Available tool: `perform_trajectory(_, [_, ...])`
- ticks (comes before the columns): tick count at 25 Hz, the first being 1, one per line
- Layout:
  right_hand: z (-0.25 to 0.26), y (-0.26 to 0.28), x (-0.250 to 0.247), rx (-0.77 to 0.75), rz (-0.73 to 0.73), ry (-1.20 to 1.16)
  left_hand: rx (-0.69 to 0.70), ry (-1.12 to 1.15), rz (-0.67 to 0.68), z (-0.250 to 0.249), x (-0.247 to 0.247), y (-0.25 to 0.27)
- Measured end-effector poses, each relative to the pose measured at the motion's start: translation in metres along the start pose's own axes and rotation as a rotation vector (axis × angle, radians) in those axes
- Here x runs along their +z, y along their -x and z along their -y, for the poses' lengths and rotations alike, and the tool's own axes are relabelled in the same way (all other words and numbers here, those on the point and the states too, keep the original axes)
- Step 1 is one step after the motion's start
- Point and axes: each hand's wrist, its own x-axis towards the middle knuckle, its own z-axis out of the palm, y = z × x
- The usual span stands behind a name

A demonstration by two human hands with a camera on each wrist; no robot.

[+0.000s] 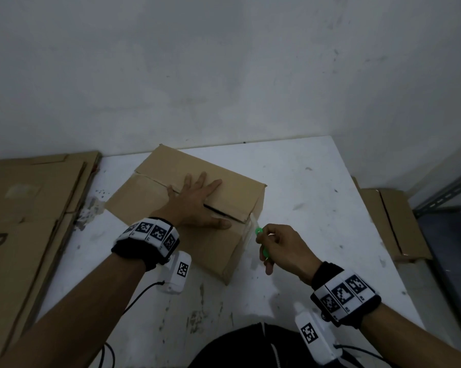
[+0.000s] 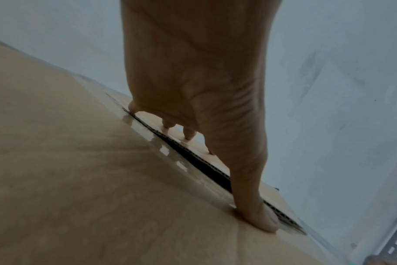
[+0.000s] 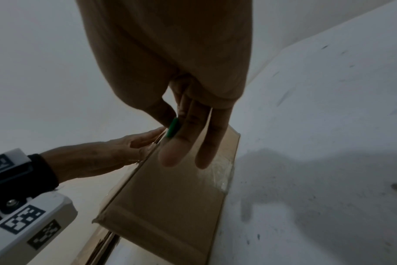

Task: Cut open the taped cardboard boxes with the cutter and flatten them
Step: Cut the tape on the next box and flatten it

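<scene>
The head view looks steeply down from above at a white table point(image 1: 317, 181) set against a wall. Each wrist view sits low and close behind its own hand, looking along the fingers. All three share the cardboard box point(image 1: 202, 240) point(image 2: 79, 179) point(image 3: 170, 206).

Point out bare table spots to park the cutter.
Free: table right of the box, up to the wall; also the near strip between both forearms. Crowded: left edge, where flattened cardboard overlaps.
</scene>
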Motion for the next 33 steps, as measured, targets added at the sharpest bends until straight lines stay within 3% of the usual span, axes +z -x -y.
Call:
perform_trajectory(5, [0.010,-0.016,-0.001,0.028,-0.054,-0.018,-0.011,0.001,0.009,0.000,-0.001,0.000])
perform_trajectory(8, [0.019,-0.030,-0.008,-0.018,-0.078,0.087,-0.011,-0.001,0.015,-0.001,0.000,0.001])
perform_trajectory(15, [0.016,-0.019,-0.014,-0.016,0.089,0.173,-0.002,0.009,0.024,0.003,0.002,0.000])
perform_trajectory(21, [0.018,-0.014,-0.016,0.004,0.093,0.136,-0.001,0.009,0.017,0.001,0.000,0.003])
perform_trajectory(24, [0.021,-0.017,-0.017,0.043,0.022,0.070,0.004,-0.015,-0.038,0.003,-0.003,0.004])
perform_trajectory(27, [0.020,-0.016,-0.019,0.081,-0.158,-0.058,-0.003,0.064,-0.140,0.009,-0.009,0.006])
perform_trajectory(30, [0.018,-0.018,-0.018,0.025,-0.313,-0.161,-0.046,0.114,-0.176,0.017,-0.005,0.007])
perform_trajectory(31, [0.020,-0.022,-0.016,-0.027,-0.331,-0.109,-0.074,0.134,-0.184,0.019,-0.001,0.008])
perform_trajectory(33, [0.026,-0.030,-0.009,-0.203,-0.331,0.206,-0.148,0.206,-0.224,0.020,0.010,0.012])
